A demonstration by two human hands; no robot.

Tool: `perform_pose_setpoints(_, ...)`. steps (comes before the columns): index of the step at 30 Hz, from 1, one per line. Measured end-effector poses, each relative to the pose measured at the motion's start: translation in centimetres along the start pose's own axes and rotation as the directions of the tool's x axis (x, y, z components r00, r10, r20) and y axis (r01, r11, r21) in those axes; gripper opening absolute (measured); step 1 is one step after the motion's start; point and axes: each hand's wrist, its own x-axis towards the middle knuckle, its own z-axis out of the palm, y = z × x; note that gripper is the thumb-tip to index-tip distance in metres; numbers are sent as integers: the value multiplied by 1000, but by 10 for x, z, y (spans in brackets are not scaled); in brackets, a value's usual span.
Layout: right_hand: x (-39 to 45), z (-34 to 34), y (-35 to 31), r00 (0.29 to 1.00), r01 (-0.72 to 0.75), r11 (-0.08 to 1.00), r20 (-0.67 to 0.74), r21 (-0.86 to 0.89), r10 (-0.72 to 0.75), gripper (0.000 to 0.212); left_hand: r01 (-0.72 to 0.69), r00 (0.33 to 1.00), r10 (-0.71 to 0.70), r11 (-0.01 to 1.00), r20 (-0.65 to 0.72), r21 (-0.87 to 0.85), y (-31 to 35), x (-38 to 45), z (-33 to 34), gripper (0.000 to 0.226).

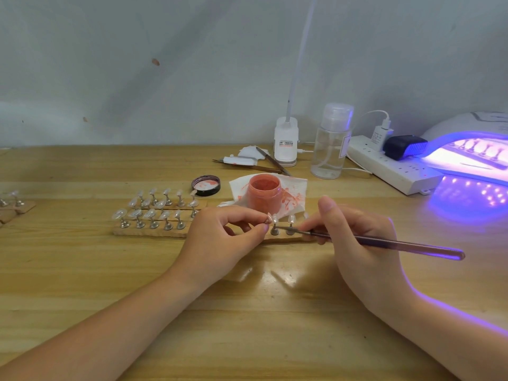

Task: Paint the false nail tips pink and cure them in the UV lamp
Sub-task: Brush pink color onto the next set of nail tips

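Table (82, 270): glossy varnished wood. Nail stands (154, 222): shiny metal. Nail tips (149, 213): clear plastic. Bottle (331, 144) far right: transparent plastic. Napkin (298, 185): paper, paint-stained.

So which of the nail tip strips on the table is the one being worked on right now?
The front strip, nearest the person. The left hand pinches a nail tip at its right end while the right hand brings the brush to it. The strips behind go untouched.

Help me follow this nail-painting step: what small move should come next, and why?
Probably stroke the brush over the nail tip: the left hand pinches that tip on its stand, and the right hand holds the bristles just below it.
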Motion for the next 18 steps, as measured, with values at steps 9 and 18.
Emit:
perform_pose_setpoints(9,3,1,0,999,-19,999,38,-38,21,27,-14,1000,14,1000,-10,-23,-3,1,0,28)
perform_pose_setpoints(18,4,1,-1,999,34,993,24,-109,-32,23,-38,999,38,999,-6,-14,-2,2,1,25)
